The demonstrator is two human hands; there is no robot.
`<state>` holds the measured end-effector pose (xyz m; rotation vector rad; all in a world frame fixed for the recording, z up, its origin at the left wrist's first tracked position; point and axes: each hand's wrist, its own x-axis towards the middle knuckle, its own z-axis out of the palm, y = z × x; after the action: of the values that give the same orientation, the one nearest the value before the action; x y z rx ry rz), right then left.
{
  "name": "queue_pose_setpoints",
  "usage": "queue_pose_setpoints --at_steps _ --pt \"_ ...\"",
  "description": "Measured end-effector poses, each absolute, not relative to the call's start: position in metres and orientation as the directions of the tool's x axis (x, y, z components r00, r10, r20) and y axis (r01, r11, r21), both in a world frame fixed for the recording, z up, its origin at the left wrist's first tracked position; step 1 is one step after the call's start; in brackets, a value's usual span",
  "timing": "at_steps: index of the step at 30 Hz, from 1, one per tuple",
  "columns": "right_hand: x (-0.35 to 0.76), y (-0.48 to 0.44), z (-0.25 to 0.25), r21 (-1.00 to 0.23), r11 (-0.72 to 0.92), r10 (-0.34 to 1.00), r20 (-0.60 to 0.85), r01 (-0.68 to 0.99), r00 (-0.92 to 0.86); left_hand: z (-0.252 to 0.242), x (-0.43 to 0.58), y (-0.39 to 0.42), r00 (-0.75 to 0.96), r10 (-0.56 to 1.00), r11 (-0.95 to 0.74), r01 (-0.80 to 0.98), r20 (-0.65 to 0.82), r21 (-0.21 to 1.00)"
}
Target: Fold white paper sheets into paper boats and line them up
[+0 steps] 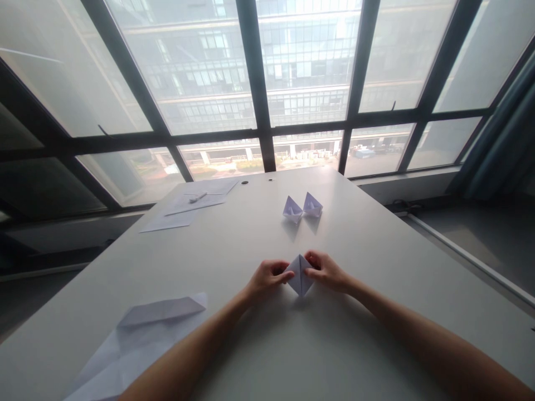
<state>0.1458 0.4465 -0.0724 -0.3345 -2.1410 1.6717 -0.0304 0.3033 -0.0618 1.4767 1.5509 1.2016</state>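
Observation:
Both my hands hold a small diamond-shaped folded white paper (300,277) just above the white table (368,262). My left hand (267,277) pinches its left corner and my right hand (325,271) pinches its right corner. Farther back on the table stand two finished folded paper boats (301,208), side by side and touching. At the near left lies a partly folded white sheet (144,334), beside my left forearm.
Several flat sheets of paper (190,206) with a white pen (197,197) lie at the far left of the table. Two small dark holes (244,182) sit near the table's far edge. Large dark-framed windows rise behind the table; floor lies to the right.

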Motion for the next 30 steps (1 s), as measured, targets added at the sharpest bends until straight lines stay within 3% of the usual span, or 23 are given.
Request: queue_pose_setpoints --at_steps 20,30 --pt "0.1464 0.4521 -0.0756 -0.962 0.271 0.4 0.139 -0.028 -0.906 -0.0596 -0.0277 0.3003 -0.145 0.985 -0.013 0.472 0.092 0.882" --pt "0.1479 0.4507 -0.0749 -0.972 0.231 0.434 0.143 -0.043 -0.89 -0.0618 -0.0282 0.3004 -0.182 0.978 -0.025 0.385 0.103 0.923"
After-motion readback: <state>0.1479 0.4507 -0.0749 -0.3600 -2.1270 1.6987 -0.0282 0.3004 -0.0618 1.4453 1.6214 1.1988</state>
